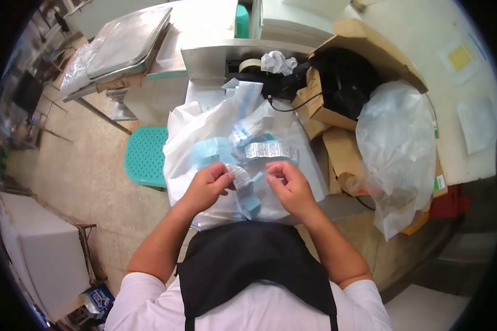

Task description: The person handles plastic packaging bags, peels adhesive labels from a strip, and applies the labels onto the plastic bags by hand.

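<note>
My left hand (211,185) is closed, thumb against fingers, at the upper end of a printed label strip (242,179) that curls down over the white plastic (179,132). To the right, my right hand (287,185) has its fingertips drawn together; whether anything thin is between them is too small to tell. Just beyond the hands lies another strip of printed labels (270,150) on blue backing. Behind it rests a clear wrapper with blue print (248,127), and pale blue backing (212,150) lies left of it.
A teal stool (146,155) stands to the left. Metal trays (130,41) are stacked at the back left. On the right are an open cardboard box (381,36) with black material and a clear plastic bag (400,149). A tape roll (250,65) and crumpled paper (279,63) lie behind.
</note>
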Action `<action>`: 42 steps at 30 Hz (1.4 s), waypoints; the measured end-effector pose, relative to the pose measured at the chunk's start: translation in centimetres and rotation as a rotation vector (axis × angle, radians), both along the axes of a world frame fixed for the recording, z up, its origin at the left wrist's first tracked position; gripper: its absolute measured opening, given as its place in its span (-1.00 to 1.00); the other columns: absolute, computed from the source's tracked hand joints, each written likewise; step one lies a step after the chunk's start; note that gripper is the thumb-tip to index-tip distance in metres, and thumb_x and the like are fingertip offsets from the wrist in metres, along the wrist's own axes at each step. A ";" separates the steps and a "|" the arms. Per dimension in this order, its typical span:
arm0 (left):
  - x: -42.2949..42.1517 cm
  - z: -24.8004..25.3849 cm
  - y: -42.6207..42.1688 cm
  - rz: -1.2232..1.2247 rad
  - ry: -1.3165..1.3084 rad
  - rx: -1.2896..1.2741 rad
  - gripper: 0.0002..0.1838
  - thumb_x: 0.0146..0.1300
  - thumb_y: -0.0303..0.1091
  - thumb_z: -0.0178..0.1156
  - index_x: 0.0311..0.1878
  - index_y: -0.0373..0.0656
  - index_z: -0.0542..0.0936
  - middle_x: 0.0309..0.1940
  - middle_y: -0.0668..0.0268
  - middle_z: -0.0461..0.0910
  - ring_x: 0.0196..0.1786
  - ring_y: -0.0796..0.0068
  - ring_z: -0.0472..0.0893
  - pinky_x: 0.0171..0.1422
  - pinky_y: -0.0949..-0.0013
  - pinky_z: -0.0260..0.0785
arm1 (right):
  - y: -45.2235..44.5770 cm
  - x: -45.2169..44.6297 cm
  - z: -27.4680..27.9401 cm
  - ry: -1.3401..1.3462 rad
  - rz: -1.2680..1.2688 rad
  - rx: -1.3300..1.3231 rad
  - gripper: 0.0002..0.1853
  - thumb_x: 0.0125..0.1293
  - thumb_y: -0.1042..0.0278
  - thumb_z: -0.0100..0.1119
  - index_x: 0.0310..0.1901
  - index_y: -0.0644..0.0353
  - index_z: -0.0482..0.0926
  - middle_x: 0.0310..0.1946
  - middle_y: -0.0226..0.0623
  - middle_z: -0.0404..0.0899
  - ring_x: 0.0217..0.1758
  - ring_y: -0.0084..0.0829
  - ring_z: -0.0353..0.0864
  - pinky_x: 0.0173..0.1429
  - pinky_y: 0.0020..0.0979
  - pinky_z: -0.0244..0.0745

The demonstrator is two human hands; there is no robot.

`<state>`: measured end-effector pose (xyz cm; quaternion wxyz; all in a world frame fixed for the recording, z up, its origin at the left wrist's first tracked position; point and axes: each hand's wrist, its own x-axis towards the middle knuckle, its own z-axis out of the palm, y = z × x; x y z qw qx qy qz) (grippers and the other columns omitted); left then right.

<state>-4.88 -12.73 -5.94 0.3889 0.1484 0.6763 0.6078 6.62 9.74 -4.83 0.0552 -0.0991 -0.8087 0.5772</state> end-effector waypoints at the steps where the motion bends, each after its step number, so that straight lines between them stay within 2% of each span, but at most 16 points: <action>1: -0.2 0.4 0.0 -0.023 -0.010 0.028 -0.79 0.50 -0.24 0.16 -0.10 -0.21 0.58 -0.21 0.34 0.68 -0.14 0.53 0.69 -0.13 0.44 0.55 | 0.0 0.1 0.5 0.008 0.014 -0.002 -0.60 0.34 0.42 0.28 0.21 0.14 0.55 -0.01 -0.27 0.66 -0.13 -0.45 0.65 -0.11 -0.38 0.55; 5: -0.5 1.8 0.6 -0.054 -0.016 0.099 -0.82 0.48 -0.27 0.19 -0.11 -0.20 0.58 -0.23 0.36 0.69 -0.17 0.57 0.69 -0.15 0.47 0.56 | -0.7 -0.5 2.3 -0.097 0.236 -0.018 -0.35 0.30 0.44 0.31 0.44 0.12 0.42 0.07 -0.31 0.65 -0.10 -0.50 0.63 -0.06 -0.44 0.56; 8: -0.9 2.6 0.6 -0.015 -0.007 0.128 -0.83 0.48 -0.28 0.19 -0.12 -0.19 0.58 -0.24 0.36 0.69 -0.20 0.57 0.68 -0.18 0.47 0.57 | -0.8 -0.7 2.5 -0.152 0.318 -0.103 -0.39 0.27 0.45 0.29 0.40 0.14 0.46 0.05 -0.31 0.66 -0.09 -0.52 0.62 0.00 -0.46 0.57; 11: -1.5 2.3 0.5 -0.002 0.010 0.126 -0.83 0.48 -0.27 0.19 -0.13 -0.18 0.57 -0.24 0.35 0.69 -0.20 0.58 0.69 -0.19 0.48 0.58 | 0.0 0.1 1.6 -0.205 0.245 -0.190 -0.42 0.27 0.47 0.26 0.36 0.19 0.49 0.04 -0.29 0.66 -0.08 -0.52 0.62 0.05 -0.45 0.56; 14: -1.6 2.6 0.5 0.011 -0.048 0.124 -0.82 0.47 -0.25 0.20 -0.16 -0.17 0.57 -0.30 0.39 0.66 -0.23 0.60 0.66 -0.21 0.48 0.54 | 0.6 0.6 1.1 -0.228 0.289 -0.238 -0.42 0.29 0.36 0.34 0.35 0.22 0.50 0.07 -0.27 0.64 -0.05 -0.52 0.61 0.07 -0.43 0.56; 20: -1.2 3.4 1.3 -0.019 -0.092 0.124 -0.83 0.49 -0.25 0.20 -0.12 -0.16 0.58 -0.23 0.36 0.70 -0.17 0.57 0.70 -0.14 0.44 0.58 | -0.8 0.4 1.8 -0.181 0.186 -0.165 -0.29 0.23 0.11 0.50 0.36 0.21 0.49 0.14 -0.25 0.60 0.01 -0.46 0.60 0.09 -0.39 0.55; 23: -1.0 2.1 1.3 -0.149 -0.031 0.123 -0.81 0.47 -0.24 0.24 -0.12 -0.19 0.63 -0.19 0.33 0.72 -0.17 0.58 0.70 -0.11 0.45 0.55 | -1.2 0.2 1.3 -0.064 0.168 -0.021 -0.38 0.24 0.14 0.48 0.29 0.20 0.56 0.13 -0.24 0.62 0.04 -0.44 0.60 0.07 -0.36 0.56; 26: -1.3 3.2 0.1 -0.383 0.373 0.064 -0.78 0.45 -0.23 0.26 -0.12 -0.22 0.69 -0.20 0.31 0.74 -0.21 0.61 0.69 -0.12 0.48 0.52 | -0.5 -0.1 0.2 -0.064 0.204 -0.058 -0.51 0.27 0.18 0.44 0.17 0.23 0.64 0.03 -0.25 0.67 -0.03 -0.48 0.61 0.03 -0.38 0.55; 28: -3.1 5.2 -1.2 -0.177 0.098 -0.113 -0.77 0.38 -0.32 0.29 -0.08 -0.30 0.72 -0.29 0.28 0.75 -0.21 0.60 0.69 -0.14 0.47 0.52 | 0.4 0.2 2.5 -0.304 0.203 -0.044 -0.60 0.29 0.22 0.39 0.08 0.26 0.67 -0.07 -0.26 0.71 -0.09 -0.50 0.62 0.01 -0.40 0.55; 30: -5.2 5.1 -3.1 0.074 0.159 -0.140 -0.73 0.33 -0.32 0.30 -0.04 -0.32 0.71 -0.30 0.26 0.75 -0.22 0.57 0.70 -0.15 0.45 0.53 | 1.8 0.7 2.8 -0.425 0.189 -0.017 -0.66 0.31 0.25 0.36 0.02 0.28 0.69 -0.16 -0.28 0.73 -0.16 -0.51 0.63 -0.02 -0.41 0.55; 33: -5.9 4.6 -4.0 0.124 0.308 -0.162 -0.66 0.32 -0.22 0.35 -0.03 -0.31 0.71 -0.23 0.22 0.75 -0.17 0.45 0.72 -0.10 0.36 0.54 | 3.4 1.7 0.5 -0.419 0.158 0.027 -0.71 0.31 0.27 0.34 -0.05 0.29 0.70 -0.27 -0.32 0.74 -0.24 -0.54 0.63 -0.08 -0.42 0.55; 36: -4.7 3.6 -2.3 0.048 0.793 -0.299 -0.58 0.28 -0.11 0.40 -0.01 -0.30 0.72 -0.13 0.19 0.75 -0.08 0.27 0.71 0.02 0.25 0.54 | 3.6 1.7 -0.1 -0.413 0.189 -0.016 -0.71 0.31 0.26 0.35 -0.06 0.29 0.70 -0.27 -0.32 0.74 -0.26 -0.56 0.62 -0.11 -0.43 0.53; 37: -4.9 3.3 -1.4 0.008 0.921 -0.296 -0.56 0.20 -0.07 0.45 -0.03 -0.25 0.73 -0.05 0.15 0.73 0.00 0.11 0.68 0.13 0.20 0.51 | 3.5 1.6 0.0 -0.430 0.233 -0.021 -0.70 0.30 0.24 0.36 -0.06 0.28 0.70 -0.28 -0.31 0.74 -0.26 -0.54 0.62 -0.11 -0.41 0.54; 39: -5.5 3.1 -0.1 -0.168 0.981 -0.464 -0.57 0.16 -0.09 0.46 -0.06 -0.24 0.72 -0.08 0.13 0.73 0.00 0.10 0.69 0.13 0.21 0.50 | 3.2 1.3 0.5 -0.464 0.318 -0.031 -0.67 0.28 0.18 0.39 -0.05 0.26 0.70 -0.29 -0.28 0.73 -0.26 -0.50 0.63 -0.12 -0.39 0.54; 41: -5.9 2.7 1.1 -0.314 1.026 -0.595 -0.58 0.09 -0.11 0.48 -0.13 -0.24 0.71 -0.14 0.10 0.72 -0.03 0.06 0.69 0.11 0.19 0.50 | 3.0 1.0 1.3 -0.449 0.388 0.181 -0.64 0.26 0.13 0.42 -0.07 0.24 0.70 -0.31 -0.25 0.72 -0.28 -0.43 0.63 -0.12 -0.36 0.54; 42: -5.9 2.8 1.2 -0.301 0.917 -0.551 -0.61 0.11 -0.14 0.48 -0.13 -0.25 0.71 -0.17 0.13 0.73 -0.07 0.12 0.70 0.09 0.22 0.51 | 2.8 0.9 1.7 -0.441 0.418 0.285 -0.63 0.24 0.10 0.43 -0.08 0.23 0.70 -0.32 -0.23 0.71 -0.28 -0.40 0.63 -0.12 -0.35 0.54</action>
